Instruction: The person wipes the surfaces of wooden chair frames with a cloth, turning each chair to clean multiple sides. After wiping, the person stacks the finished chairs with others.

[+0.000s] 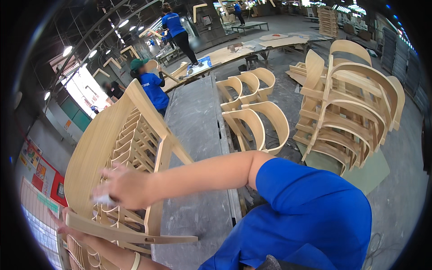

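My right hand (130, 186) reaches across to the left, slightly blurred, holding a small whitish pad (104, 199) by the broad curved face of a pale wooden chair backrest (90, 157). What the pad is made of I cannot make out. Lower down, my left hand (67, 225) has its fingers stretched out beside a curved wooden chair piece (112, 230), which partly covers that hand. A light band (136, 261) circles my left wrist. Beneath and behind the backrest, several similar wooden chair frames (135, 144) are nested in a row.
A long grey worktable (191, 112) runs away from me. Right of it stand several curved chair frames (256, 121) and a tall stack of chair frames (346, 108). A person in a green cap (153, 87) works beyond the backrest; another person (175, 29) stands farther off.
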The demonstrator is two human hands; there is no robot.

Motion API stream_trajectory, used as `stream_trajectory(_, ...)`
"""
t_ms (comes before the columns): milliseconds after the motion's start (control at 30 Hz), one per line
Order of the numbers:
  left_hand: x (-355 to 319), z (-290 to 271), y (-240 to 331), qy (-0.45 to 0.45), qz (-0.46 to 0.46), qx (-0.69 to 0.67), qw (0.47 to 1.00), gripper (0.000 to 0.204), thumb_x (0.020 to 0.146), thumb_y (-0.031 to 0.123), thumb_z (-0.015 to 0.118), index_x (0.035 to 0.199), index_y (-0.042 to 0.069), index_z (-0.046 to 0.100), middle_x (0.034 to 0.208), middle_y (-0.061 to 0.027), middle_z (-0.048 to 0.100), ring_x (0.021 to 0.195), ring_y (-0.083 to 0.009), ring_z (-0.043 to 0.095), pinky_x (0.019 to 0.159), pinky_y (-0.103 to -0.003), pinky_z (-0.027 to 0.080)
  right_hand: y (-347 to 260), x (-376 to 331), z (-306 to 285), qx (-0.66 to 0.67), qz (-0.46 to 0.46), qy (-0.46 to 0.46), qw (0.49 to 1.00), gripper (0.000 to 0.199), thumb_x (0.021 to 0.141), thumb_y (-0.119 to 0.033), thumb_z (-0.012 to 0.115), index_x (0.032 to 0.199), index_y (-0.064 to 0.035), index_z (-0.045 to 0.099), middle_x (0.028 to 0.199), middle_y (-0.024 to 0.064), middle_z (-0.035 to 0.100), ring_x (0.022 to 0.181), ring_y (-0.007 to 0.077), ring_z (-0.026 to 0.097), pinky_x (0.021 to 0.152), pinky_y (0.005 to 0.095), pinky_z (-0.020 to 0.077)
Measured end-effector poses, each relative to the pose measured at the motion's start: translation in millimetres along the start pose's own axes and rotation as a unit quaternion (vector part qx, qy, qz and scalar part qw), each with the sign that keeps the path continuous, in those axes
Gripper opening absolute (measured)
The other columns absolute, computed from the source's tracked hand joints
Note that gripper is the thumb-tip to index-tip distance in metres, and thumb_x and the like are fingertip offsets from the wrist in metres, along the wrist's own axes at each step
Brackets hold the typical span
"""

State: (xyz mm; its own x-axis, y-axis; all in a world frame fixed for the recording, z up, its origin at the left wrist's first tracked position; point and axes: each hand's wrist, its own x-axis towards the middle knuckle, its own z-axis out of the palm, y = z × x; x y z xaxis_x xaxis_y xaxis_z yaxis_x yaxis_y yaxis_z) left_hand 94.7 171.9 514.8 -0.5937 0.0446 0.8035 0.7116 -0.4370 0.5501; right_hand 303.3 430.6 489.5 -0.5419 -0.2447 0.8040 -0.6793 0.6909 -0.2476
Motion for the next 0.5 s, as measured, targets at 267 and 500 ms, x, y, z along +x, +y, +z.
stream_trajectory(267,-1,13,33,0.046,0.086,0.135,0.986,0.08,0.095,0.062,0.031,0.151,0.009,0.01,0.103,-0.0085,0.038,0.084,-0.0172,0.032,0.076,-0.033,0.033,170,-34,-109,0.152,0.23,0.331,0.902,0.041,0.1,-0.036,0.045,0.119,-0.0012,0.057,0.103,0.021,0.065,0.098,0.034,0.062,0.084,0.0396,0.0473)
stream_trajectory(500,-55,118,77,0.122,0.16,0.393,0.897,0.071,0.097,0.056,0.029,0.148,0.008,0.017,0.115,-0.0108,0.039,0.098,-0.0202,0.035,0.087,-0.035,0.032,272,-57,-104,0.114,0.23,0.357,0.898,0.051,0.101,-0.033,0.041,0.137,0.0018,0.039,0.127,0.025,0.054,0.118,0.0379,0.052,0.097,0.0432,0.0407)
